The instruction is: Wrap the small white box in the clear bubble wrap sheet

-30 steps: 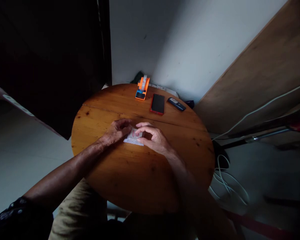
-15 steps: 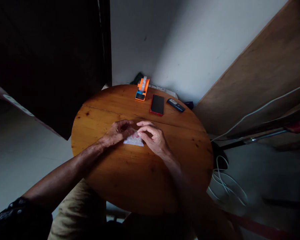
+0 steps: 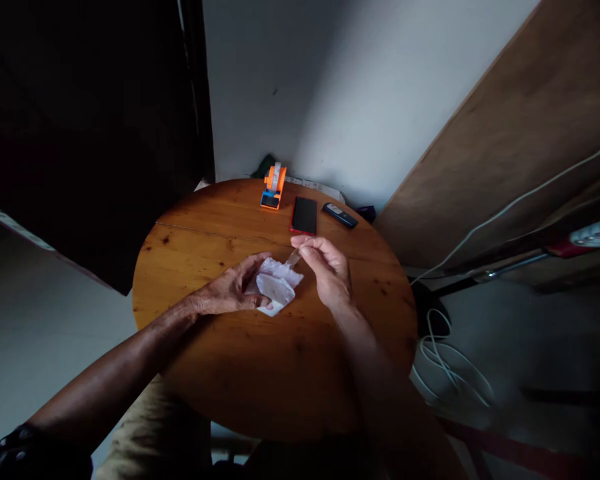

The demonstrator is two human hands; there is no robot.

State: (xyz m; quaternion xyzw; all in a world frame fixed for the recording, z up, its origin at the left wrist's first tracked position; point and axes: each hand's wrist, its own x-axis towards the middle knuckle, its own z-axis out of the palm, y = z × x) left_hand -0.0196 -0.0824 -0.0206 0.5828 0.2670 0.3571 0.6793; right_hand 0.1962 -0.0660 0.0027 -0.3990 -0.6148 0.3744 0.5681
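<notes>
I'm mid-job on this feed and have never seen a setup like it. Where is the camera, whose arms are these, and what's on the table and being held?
There is no machine here: these are a person's two bare hands. The camera is worn on that person's head, looking forward and down, so the arms reach in from the bottom of the picture.

The left hand holds a crumpled white packet, and the right hand pinches a clear strip at its far edge.

Farther back on the round wooden table are an orange tape dispenser, a red-edged phone and a dark handset, too small to identify surely.
</notes>
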